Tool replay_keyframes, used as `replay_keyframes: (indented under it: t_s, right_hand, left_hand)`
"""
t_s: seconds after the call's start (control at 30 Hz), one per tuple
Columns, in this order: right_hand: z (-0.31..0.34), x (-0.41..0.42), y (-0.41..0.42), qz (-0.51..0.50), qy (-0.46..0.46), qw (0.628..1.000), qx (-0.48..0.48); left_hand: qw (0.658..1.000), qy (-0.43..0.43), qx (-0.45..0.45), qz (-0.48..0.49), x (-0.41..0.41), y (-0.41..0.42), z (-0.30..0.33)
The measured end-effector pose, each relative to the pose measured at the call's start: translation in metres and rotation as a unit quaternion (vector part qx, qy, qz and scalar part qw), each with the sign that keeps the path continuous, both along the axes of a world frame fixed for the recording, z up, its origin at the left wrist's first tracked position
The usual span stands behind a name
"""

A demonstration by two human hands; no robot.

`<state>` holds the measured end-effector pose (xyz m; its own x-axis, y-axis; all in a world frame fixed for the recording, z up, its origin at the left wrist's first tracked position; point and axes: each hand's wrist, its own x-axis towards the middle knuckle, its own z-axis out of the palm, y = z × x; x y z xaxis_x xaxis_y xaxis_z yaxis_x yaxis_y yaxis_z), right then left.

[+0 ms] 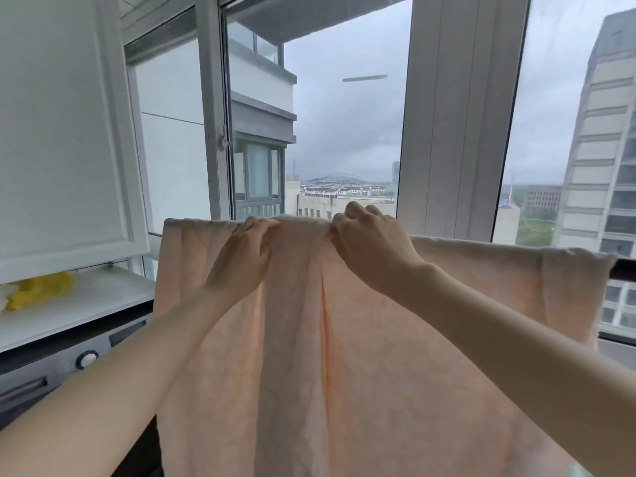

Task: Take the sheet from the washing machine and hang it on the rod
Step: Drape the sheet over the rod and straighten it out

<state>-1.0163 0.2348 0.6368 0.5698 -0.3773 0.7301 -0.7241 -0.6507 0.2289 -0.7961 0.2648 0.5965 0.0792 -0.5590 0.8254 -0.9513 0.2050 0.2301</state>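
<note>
A pale peach sheet (344, 373) hangs draped over a horizontal rod in front of the window; only a dark bit of the rod (623, 270) shows at the right, the sheet hides the remainder. My left hand (241, 256) pinches the sheet's top fold near the middle. Close beside it, my right hand (368, 242) grips the same top edge with curled fingers. A vertical crease runs down between the two hands. The washing machine (51, 366) stands at the lower left, its dial and control panel visible.
A white countertop (86, 304) above the machine carries a yellow cloth (38, 290). A white cabinet door (62, 132) hangs open at the upper left. Large window panes and white frames (447, 115) stand just behind the sheet.
</note>
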Motion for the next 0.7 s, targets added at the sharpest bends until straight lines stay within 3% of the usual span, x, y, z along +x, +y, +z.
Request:
replay_keyframes:
  t_s: [0.23,0.5,0.6,0.7]
  right_hand:
    - [0.025,0.023,0.008,-0.009,-0.057,0.998,-0.027]
    - [0.021,0.113,-0.006,-0.043,0.012,0.999,0.024]
    - [0.021,0.159,-0.015,-0.054,0.001,0.998,0.041]
    - [0.016,0.203,-0.026,-0.059,0.021,0.997,0.042]
  left_hand:
    - [0.998,-0.01,0.062,0.024,0.051,-0.019,0.005]
    - [0.998,-0.043,0.049,-0.018,0.132,-0.049,0.009]
    - [0.997,0.0,0.018,-0.078,0.172,-0.057,0.01]
    - [0.995,0.063,0.035,-0.065,0.219,-0.063,0.01]
